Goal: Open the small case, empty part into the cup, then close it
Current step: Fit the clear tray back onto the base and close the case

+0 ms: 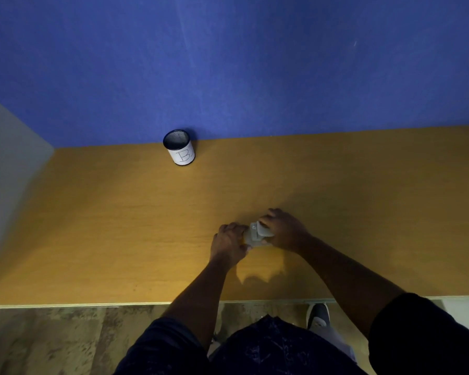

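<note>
A small grey case (257, 234) sits low over the wooden table (119, 226), held between both hands. My left hand (229, 243) grips its left end. My right hand (283, 230) wraps its right side, fingers over the top. Much of the case is hidden by the fingers, and I cannot tell whether its lid is open. The cup (179, 147), a black mesh cylinder with a white label marked "B", stands upright at the back of the table against the wall, far up and left of the hands.
A blue wall (228, 63) rises behind the table and a grey side panel (8, 158) closes the left. The table's front edge (92, 304) runs near my body, with wooden floor and a shoe (318, 315) below.
</note>
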Demonstrator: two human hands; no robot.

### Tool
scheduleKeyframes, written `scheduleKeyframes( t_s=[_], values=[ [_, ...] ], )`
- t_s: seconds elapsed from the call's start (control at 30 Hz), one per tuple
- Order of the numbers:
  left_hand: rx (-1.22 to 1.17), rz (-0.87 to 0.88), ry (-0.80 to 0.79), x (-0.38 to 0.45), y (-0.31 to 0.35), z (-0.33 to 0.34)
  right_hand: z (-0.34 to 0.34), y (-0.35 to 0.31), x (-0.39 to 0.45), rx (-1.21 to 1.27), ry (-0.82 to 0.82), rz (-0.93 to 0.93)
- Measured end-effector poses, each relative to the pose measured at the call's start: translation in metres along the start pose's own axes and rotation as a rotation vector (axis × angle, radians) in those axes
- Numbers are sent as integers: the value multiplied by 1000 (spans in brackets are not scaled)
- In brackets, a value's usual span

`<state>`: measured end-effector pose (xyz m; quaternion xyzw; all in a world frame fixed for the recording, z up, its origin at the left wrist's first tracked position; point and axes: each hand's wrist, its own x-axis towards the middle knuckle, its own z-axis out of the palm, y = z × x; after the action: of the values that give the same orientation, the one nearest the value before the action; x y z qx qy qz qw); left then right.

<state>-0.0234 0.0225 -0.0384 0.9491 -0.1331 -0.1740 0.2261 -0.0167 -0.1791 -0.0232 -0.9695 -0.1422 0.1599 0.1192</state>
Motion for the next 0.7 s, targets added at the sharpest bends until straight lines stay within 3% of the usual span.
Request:
scheduleKeyframes(
  t_s=[0.7],
  values=[
    [-32,-12,35,2,-6,1,6,-14,9,-45,-74,-42]
  ],
)
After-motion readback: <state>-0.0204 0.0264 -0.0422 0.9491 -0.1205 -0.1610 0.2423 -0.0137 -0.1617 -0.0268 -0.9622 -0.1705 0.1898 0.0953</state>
